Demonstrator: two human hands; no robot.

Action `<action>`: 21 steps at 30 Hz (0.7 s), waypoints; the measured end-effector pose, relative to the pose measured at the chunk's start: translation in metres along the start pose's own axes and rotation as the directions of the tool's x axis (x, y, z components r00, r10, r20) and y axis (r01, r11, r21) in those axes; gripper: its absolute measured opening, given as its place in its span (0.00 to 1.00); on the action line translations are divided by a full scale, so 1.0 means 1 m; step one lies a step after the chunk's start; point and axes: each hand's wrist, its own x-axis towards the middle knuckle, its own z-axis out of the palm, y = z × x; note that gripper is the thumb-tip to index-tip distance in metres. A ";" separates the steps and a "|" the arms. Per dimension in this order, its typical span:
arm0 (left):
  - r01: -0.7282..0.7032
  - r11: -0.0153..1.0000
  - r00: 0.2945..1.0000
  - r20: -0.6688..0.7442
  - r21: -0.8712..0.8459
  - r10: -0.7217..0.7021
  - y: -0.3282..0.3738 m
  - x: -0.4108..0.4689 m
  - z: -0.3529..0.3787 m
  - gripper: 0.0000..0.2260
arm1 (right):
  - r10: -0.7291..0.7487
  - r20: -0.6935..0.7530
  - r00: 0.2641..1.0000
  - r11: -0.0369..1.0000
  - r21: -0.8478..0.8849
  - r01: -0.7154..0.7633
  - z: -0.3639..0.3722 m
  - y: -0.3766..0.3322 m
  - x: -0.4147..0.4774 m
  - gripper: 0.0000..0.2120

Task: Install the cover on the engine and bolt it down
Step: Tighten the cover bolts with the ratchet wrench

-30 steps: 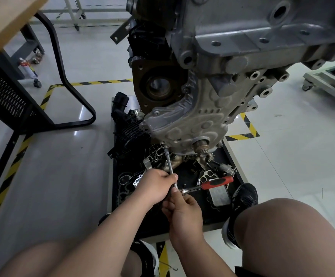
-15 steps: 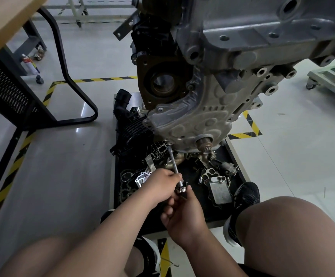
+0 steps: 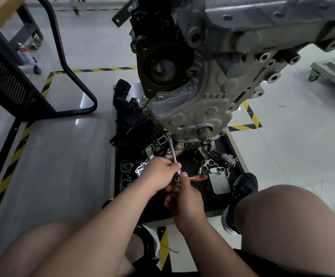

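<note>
The grey engine (image 3: 252,37) hangs above the floor, with the ribbed aluminium cover (image 3: 194,112) seated on its lower front face. A ratchet with a long steel extension (image 3: 173,151) runs up to a bolt at the cover's lower left edge (image 3: 169,133). My left hand (image 3: 160,172) grips the extension near its lower end. My right hand (image 3: 184,196) holds the ratchet's red handle (image 3: 199,177), which points right and is mostly hidden behind my fingers.
A black tray (image 3: 120,184) under the engine holds several loose parts, among them an oil cooler (image 3: 218,178), gaskets and a black plastic manifold (image 3: 130,116). A black table frame (image 3: 76,80) stands at the left. My knees and shoes border the tray's near edge.
The ratchet's red handle swung in from the right out of sight, then back out to the right. The extension stays on the same bolt. Both hands keep their hold.
</note>
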 end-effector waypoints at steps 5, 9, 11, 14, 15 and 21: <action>-0.011 1.000 1.000 -0.003 -0.018 0.011 0.000 0.000 0.001 0.11 | -0.285 -0.097 0.954 0.933 -0.258 0.252 -0.002 0.002 -0.002 0.14; -0.008 1.000 1.000 -0.010 -0.030 0.007 0.001 0.001 0.000 0.11 | -0.275 -0.061 0.960 0.945 -0.203 0.258 -0.001 0.002 -0.002 0.13; 0.002 0.999 1.000 -0.005 -0.041 -0.002 0.002 0.000 -0.001 0.12 | -0.175 -0.009 0.985 0.981 -0.089 0.174 0.000 0.002 -0.002 0.15; 0.001 0.999 1.000 0.007 -0.036 -0.001 0.003 0.000 -0.001 0.12 | 0.002 0.056 0.998 1.000 0.024 -0.003 0.000 0.001 0.000 0.24; 0.001 1.000 1.000 0.012 -0.027 0.000 0.003 0.000 -0.001 0.12 | 0.046 0.066 0.997 0.998 0.037 -0.049 0.000 0.001 0.001 0.26; 0.057 0.998 0.996 0.073 -0.036 -0.054 0.003 -0.001 -0.002 0.11 | 0.227 0.145 0.963 0.947 0.197 -0.253 0.004 -0.002 0.002 0.27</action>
